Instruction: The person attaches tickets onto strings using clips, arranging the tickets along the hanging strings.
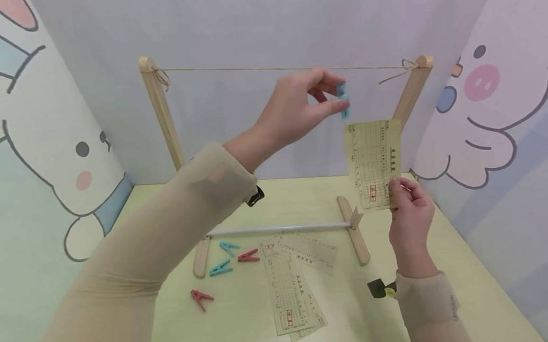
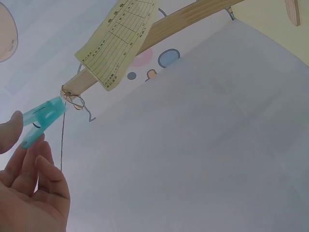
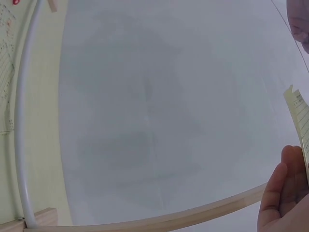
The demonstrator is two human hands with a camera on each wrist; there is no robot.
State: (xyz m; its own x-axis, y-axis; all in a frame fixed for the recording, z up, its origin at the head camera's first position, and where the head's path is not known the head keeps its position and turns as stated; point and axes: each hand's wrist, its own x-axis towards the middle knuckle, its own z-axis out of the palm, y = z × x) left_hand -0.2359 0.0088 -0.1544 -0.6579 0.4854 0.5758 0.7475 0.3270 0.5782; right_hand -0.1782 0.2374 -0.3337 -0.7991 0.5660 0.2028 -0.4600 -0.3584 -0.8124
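Observation:
The left hand [image 1: 300, 103] pinches a blue clothespin [image 1: 343, 101] between thumb and fingers, just below the string [image 1: 257, 69]. In the left wrist view the clothespin [image 2: 46, 117] points up and right from the left hand [image 2: 34, 179]. A yellowish printed slip [image 1: 375, 164] hangs upright in the right hand [image 1: 412, 219], gripped at its lower right edge. Its top edge lies below the string and the clothespin, touching neither. In the right wrist view the slip [image 3: 300, 116] shows edge-on above the right hand [image 3: 289, 193].
A wooden frame [image 1: 162, 115] with a white crossbar [image 1: 283, 228] holds the string. On the table [image 1: 218, 334] lie overlapping printed slips [image 1: 287, 292], blue clothespins [image 1: 221, 268] and red clothespins [image 1: 201, 299]. Cartoon-printed panels [image 1: 38, 145] stand at both sides.

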